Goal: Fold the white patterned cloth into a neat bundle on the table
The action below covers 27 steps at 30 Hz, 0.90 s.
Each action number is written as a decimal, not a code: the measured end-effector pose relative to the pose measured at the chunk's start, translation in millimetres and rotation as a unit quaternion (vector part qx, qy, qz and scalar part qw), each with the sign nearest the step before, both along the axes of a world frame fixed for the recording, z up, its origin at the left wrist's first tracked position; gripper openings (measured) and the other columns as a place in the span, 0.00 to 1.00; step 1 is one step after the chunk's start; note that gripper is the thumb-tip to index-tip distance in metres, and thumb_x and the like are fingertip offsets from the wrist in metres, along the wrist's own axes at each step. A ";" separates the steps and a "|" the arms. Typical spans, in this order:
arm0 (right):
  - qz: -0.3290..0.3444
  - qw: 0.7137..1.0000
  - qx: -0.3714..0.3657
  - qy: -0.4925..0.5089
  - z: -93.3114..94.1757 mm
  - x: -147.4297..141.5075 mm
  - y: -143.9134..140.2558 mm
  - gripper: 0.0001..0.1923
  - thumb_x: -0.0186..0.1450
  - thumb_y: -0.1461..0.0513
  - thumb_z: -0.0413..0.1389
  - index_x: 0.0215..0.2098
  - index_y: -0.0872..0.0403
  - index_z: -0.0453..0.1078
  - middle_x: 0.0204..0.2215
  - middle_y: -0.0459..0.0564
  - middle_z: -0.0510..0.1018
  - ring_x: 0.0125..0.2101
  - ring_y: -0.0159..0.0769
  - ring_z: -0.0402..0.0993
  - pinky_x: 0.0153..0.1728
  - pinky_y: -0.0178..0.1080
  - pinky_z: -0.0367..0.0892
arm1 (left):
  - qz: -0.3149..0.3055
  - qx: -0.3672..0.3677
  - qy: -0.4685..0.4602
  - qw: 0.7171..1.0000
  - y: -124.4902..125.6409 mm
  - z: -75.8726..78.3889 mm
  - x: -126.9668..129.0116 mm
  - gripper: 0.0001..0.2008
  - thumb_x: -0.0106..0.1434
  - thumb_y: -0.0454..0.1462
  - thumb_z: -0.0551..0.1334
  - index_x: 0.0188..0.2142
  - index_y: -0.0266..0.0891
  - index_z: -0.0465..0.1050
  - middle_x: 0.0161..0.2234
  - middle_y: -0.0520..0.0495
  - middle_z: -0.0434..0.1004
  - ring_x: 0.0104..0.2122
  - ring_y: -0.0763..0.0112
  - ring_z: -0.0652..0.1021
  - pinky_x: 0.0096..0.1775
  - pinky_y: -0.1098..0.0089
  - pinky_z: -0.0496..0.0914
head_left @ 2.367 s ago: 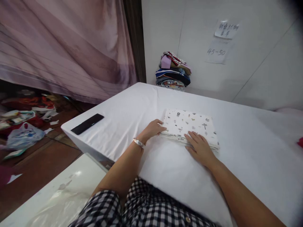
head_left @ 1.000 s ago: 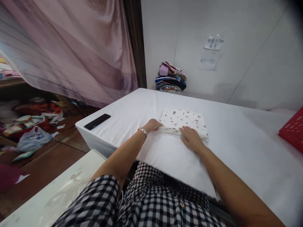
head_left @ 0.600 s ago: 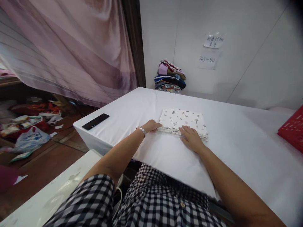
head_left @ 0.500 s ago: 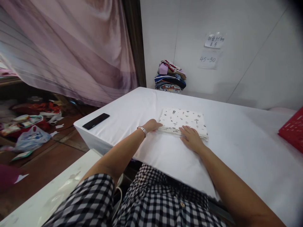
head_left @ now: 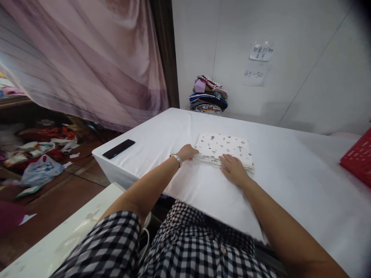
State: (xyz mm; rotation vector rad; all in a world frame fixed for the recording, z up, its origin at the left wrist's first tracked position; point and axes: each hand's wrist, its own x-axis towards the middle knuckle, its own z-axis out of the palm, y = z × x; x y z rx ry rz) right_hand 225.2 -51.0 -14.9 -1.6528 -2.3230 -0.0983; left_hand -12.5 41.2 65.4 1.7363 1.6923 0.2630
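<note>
Head view: folded printed cloth [head_left: 224, 148] lies mid-tabletop [head_left: 290, 181], nearer the left edge. Left hand [head_left: 187, 151] rests against its left edge, fingers loosely curled. Right hand [head_left: 234, 169] flat, fingers spread on its near edge. Black phone [head_left: 118, 148] at the left corner.

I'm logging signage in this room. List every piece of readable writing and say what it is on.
"45-50": handwritten on the lower paper sheet taped to the wall.
Upper paper note: handwritten characters, too blurred to read.
Printed folded cloth: small pictures only, no legible words.
</note>
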 end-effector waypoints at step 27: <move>-0.031 0.999 -0.013 0.012 16.2 10.1 -12.5 0.23 0.66 0.59 0.46 0.60 0.51 0.58 0.60 0.52 0.62 0.60 0.41 0.55 0.58 0.50 0.50 | 0.047 0.050 -0.073 0.995 11.0 -39.8 -13.3 0.20 0.55 0.42 0.62 0.46 0.35 0.64 0.30 0.47 0.75 0.28 0.71 0.75 0.28 0.74 0.65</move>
